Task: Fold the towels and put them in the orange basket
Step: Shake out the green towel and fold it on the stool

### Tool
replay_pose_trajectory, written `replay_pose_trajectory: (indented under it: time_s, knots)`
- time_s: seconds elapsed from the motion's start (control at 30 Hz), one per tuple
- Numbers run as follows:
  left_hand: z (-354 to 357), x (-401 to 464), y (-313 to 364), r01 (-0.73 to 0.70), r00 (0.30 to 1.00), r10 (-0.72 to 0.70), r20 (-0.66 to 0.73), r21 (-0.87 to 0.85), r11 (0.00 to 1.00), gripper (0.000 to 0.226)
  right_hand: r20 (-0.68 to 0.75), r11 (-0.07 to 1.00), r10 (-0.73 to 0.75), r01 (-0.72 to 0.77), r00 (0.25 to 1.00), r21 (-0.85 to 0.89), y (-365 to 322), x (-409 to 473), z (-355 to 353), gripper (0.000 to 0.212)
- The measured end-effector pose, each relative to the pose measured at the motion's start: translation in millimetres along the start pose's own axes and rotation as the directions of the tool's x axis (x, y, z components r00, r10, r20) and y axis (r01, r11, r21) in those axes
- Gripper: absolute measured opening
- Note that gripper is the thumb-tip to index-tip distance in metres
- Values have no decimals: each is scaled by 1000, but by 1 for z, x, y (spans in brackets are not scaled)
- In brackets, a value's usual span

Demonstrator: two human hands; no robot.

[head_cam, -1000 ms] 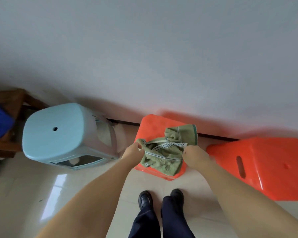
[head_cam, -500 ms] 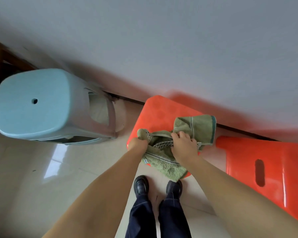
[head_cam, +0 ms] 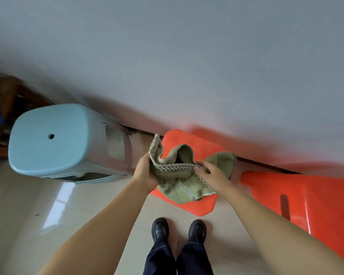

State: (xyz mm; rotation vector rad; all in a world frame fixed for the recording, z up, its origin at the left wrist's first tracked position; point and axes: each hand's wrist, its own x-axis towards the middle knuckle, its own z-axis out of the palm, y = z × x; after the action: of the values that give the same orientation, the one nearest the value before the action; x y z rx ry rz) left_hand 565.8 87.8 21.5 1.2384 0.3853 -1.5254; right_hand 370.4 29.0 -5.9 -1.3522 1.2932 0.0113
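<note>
A crumpled olive-green towel with a checkered band hangs in the air above an orange stool. My left hand grips the towel's left edge, a corner sticking up above the fingers. My right hand pinches the checkered band near the middle, with a flap of towel spreading out behind it. No orange basket is in sight.
A light blue plastic stool stands at the left by the wall. A second orange stool lies on its side at the right. Brown wooden furniture with something blue fills the far left. My black shoes stand on the pale tiled floor.
The right hand has shifted from on top of the towel to pinching its checkered band. The left corner now sticks up higher, and the towel has opened out a little.
</note>
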Motion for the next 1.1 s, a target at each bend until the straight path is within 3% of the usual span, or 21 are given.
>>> replay_pose_trajectory:
  time_s: [0.1, 0.13, 0.2, 0.3, 0.4, 0.47, 0.53, 0.6, 0.67, 0.73, 0.8, 0.9, 0.97, 1.03, 1.1]
  knots:
    - [10, -21, 9, -2, 996, 0, 87, 22, 1000, 44, 25, 977, 150, -152, 988, 152, -6, -8, -5, 38]
    - [9, -25, 11, 12, 995, -15, 96, 33, 999, 46, 55, 972, 180, -186, 982, 144, -6, -12, -7, 31]
    - [6, -33, 13, 37, 990, -49, 132, 92, 995, 54, 75, 981, 193, -190, 978, -39, -5, -15, -9, 8]
    - [3, -56, 10, 83, 959, -149, 242, 264, 961, 52, -165, 951, 136, -176, 977, -255, -7, -19, -14, 15]
    - [-5, -76, -6, 40, 883, -311, 350, 606, 795, 25, -457, 957, 107, -216, 883, -193, -17, -21, -25, 18]
    - [-14, -84, -25, 62, 861, -409, 303, 735, 675, 16, -510, 961, 205, -270, 835, -57, -31, -29, -28, 23]
    - [-17, -87, -43, 101, 878, -425, 221, 782, 615, 18, -379, 973, 220, -230, 899, 21, -50, -38, -26, 26]
    - [-18, -91, -55, 92, 920, -354, 170, 783, 615, 15, -177, 928, 255, -189, 951, 322, -72, -50, -20, 18]
    - [-15, -100, -59, 42, 945, -285, 159, 806, 591, 17, 20, 741, 265, -217, 964, 636, -91, -65, -22, 27]
    - [-15, -106, -60, -21, 952, -243, 185, 833, 552, 37, 102, 597, 165, -182, 981, 781, -101, -76, -29, 35]
    - [-10, -111, -55, -57, 943, -224, 245, 785, 617, 35, 136, 537, 24, -128, 990, 834, -108, -89, -38, 36]
    - [-5, -116, -33, 33, 896, -307, 322, 639, 769, 26, 175, 456, -173, -79, 969, 887, -121, -108, -49, 51]
    - [-9, -113, -16, 33, 914, -291, 283, 663, 748, 23, 196, 462, -229, -71, 953, 884, -127, -119, -54, 51]
    - [-19, -103, -3, -26, 981, -124, 151, 730, 683, 22, 231, 513, -257, -70, 938, 855, -131, -129, -58, 46]
    - [-26, -92, 5, -111, 989, 149, 9, 709, 696, 22, 278, 526, -295, -87, 914, 846, -134, -141, -60, 43]
